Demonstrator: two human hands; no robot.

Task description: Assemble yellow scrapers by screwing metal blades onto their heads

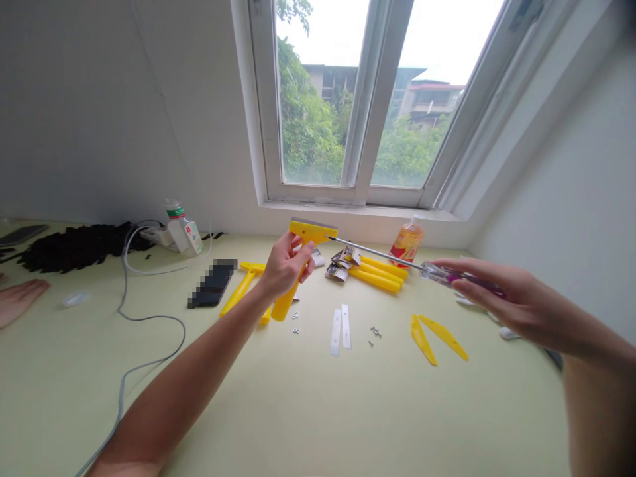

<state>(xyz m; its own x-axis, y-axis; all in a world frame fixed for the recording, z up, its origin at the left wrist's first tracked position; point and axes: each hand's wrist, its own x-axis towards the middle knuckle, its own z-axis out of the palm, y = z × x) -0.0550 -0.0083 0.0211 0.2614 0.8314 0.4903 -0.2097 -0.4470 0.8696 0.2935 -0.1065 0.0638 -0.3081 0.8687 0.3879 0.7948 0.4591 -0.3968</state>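
Note:
My left hand (288, 265) is wrapped round a yellow scraper (312, 232), its wide head up and its handle slanting down. My right hand (501, 298) grips a screwdriver (382, 253) by its clear handle. The long shaft points left, and its tip is at the right part of the scraper's head, where a small screw seems to sit. Below lie two white strips (341, 330), several small screws (375, 333) and several nuts (296, 321). To the right rest two yellow curved plates (438, 339). More yellow scraper parts (241, 291) lie behind my left forearm.
Yellow handles (380, 273) with paper labels lie at the back, near an orange drink bottle (408, 240). At left are a phone (213, 283), a grey cable (149, 317), a clear bottle (181, 228) and a black pile (79, 246). Another person's hand (22, 298) rests at the far left.

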